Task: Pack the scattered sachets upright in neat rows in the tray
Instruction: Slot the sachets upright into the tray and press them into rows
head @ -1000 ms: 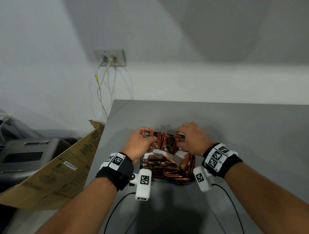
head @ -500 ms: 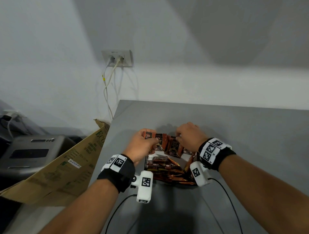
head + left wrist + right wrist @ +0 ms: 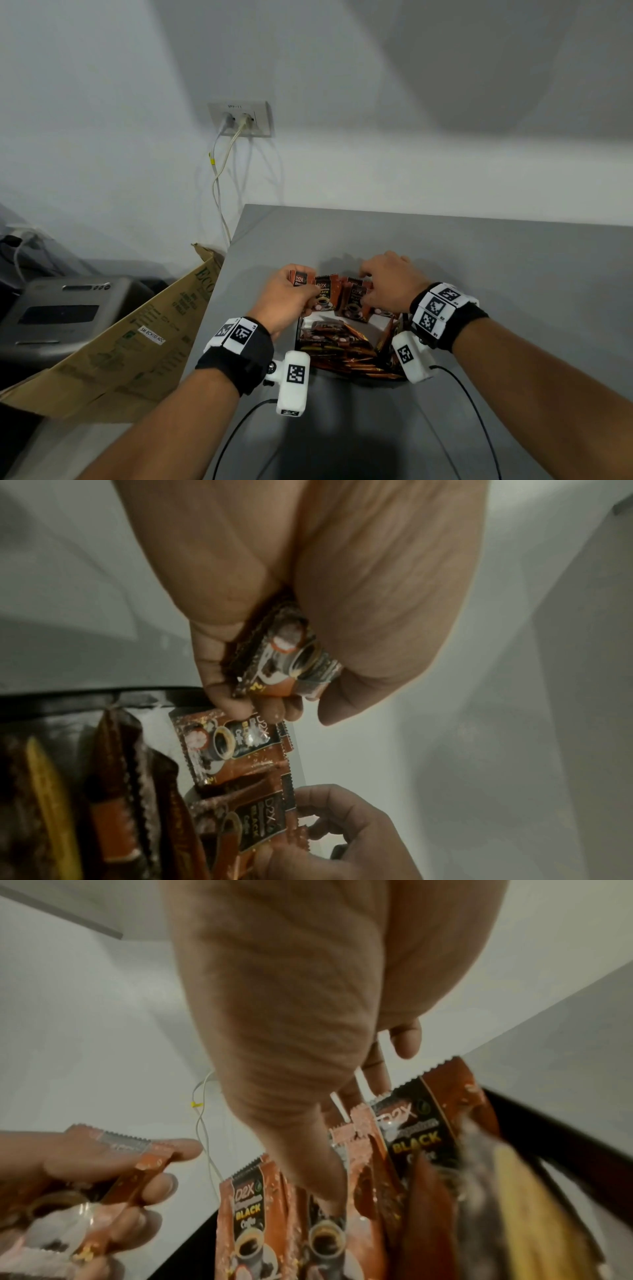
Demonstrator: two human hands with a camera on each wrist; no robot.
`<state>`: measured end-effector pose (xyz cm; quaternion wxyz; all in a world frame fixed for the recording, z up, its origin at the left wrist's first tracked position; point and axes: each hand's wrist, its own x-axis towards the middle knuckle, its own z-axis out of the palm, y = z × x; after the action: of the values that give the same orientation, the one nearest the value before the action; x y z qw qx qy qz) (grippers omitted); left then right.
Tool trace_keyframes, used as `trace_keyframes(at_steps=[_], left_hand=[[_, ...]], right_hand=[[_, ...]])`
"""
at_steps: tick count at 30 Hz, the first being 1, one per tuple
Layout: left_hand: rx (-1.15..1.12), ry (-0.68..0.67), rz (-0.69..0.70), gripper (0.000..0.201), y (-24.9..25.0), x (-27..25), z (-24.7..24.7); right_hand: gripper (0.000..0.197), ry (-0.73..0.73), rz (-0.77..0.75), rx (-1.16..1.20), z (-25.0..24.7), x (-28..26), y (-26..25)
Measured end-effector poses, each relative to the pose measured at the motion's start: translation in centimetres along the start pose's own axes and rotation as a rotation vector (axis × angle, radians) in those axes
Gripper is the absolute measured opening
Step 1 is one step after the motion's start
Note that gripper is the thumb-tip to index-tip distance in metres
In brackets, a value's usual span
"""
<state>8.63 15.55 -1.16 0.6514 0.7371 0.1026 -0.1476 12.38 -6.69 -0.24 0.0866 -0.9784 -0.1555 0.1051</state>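
A small dark tray (image 3: 381,322) sits on the grey table, filled with orange-brown coffee sachets (image 3: 337,347), most of them lying slanted. At its far end a few sachets (image 3: 325,296) stand upright. My left hand (image 3: 305,291) grips one sachet (image 3: 299,278) just left of that row; the left wrist view shows the sachet (image 3: 287,656) curled inside the fingers. My right hand (image 3: 368,284) pinches the tops of the upright sachets (image 3: 416,1134), its thumb (image 3: 308,1150) in front and the fingers behind. The tray's black rim (image 3: 68,696) shows at the left.
The table's left edge (image 3: 219,308) runs close to the tray, with a cardboard box (image 3: 137,342) and a grey machine (image 3: 61,308) below it. A wall socket with cables (image 3: 239,120) is behind. Wrist camera cables (image 3: 472,411) trail over the near table.
Both hands stay at the tray's far end. My right hand has shifted slightly left onto the upright sachets. The left hand still holds its sachet.
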Motion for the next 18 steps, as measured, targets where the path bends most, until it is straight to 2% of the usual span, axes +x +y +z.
trace_keyframes(at_steps=[3, 8, 13, 18], left_hand=[[0.263, 0.027, 0.101, 0.031, 0.6, 0.0, -0.2], [0.583, 0.041, 0.201, 0.049, 1.1, 1.0, -0.4], [0.676, 0.015, 0.203, 0.052, 0.9, 2.0, -0.3], [0.701, 0.009, 0.214, 0.049, 0.7, 2.6, -0.1]], right_hand=[[0.042, -0.027, -0.021, -0.109, 0.5, -0.1, -0.1], [0.026, -0.022, -0.063, -0.182, 0.6, -0.1, -0.5], [0.017, -0.01, -0.075, -0.185, 0.4, 0.1, -0.5], [0.022, -0.009, -0.064, -0.168, 0.6, 0.1, -0.2]])
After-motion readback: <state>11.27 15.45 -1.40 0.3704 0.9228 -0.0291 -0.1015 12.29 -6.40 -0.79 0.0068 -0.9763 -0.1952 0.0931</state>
